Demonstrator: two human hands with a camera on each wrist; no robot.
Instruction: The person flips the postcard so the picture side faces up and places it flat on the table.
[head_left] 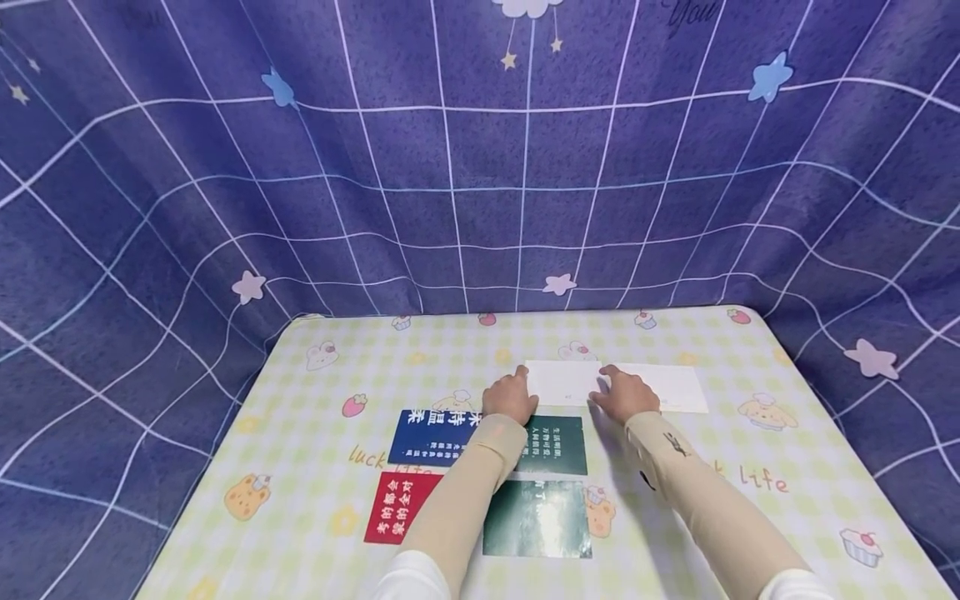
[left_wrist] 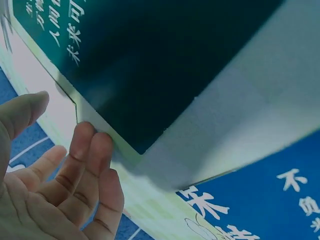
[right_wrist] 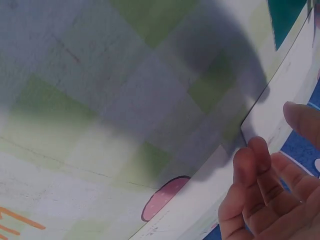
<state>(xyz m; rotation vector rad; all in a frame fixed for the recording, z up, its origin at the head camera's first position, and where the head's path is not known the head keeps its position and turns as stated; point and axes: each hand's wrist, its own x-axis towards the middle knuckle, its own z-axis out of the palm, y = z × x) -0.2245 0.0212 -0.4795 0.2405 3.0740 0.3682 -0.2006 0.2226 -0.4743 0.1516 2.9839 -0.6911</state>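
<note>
A blank-looking white card (head_left: 564,385) lies flat near the far side of the table, between the two hands. My left hand (head_left: 509,398) touches its left end, fingertips at the card's corner and thumb (left_wrist: 37,104) apart from them. At the opposite end, my right hand (head_left: 626,395) rests with its fingers loosely bent at the edge. A second white card (head_left: 684,388) extends rightward from there, partly hidden by that hand. Just nearer than the first white card is a dark green card (head_left: 562,446) with white writing, partly covered by my left wrist.
Left of the green card lies a blue card (head_left: 429,437) with white characters. Nearer are a red card (head_left: 400,507) and a grey-green card (head_left: 536,525), the red one partly under my left sleeve. A checked cloth (head_left: 300,442) covers the table; a blue curtain (head_left: 480,208) hangs behind.
</note>
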